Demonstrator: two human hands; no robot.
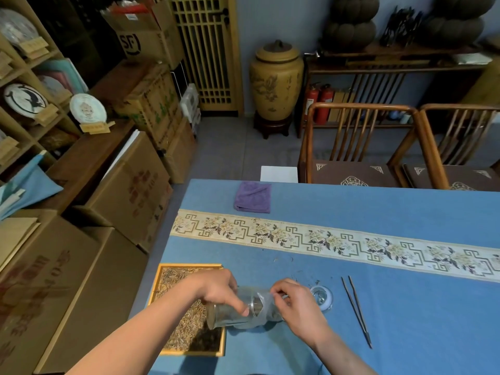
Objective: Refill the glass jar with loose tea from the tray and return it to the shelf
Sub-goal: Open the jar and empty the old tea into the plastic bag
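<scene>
Two hands work at the near left part of the counter (pixel 351 212), which is covered in blue cloth with a patterned runner (pixel 324 240) crossing it from left to right. The wooden tray (pixel 159 282) of loose tea (pixel 186 328) sits at the counter's near left corner, its left side close to the left edge. Cardboard boxes (pixel 130 190) stand on the floor just beyond that edge. Open blue cloth lies between the hands and the runner and along the near edge to the right.

The left hand (pixel 216 289) grips the glass jar (pixel 232 312) from above, fingers curled round its body. The jar lies tilted on its side over the tray's right rim, mouth toward the right, with tea visible inside. The right hand (pixel 295 304) pinches a clear plastic bag (pixel 263 301) at the jar mouth; fingers are curled.

A round glass lid (pixel 322 297) rests just right of the right hand. Dark tweezers (pixel 357 311) lie farther right, apart from the lid. A folded purple cloth (pixel 253 197) lies near the far edge.
</scene>
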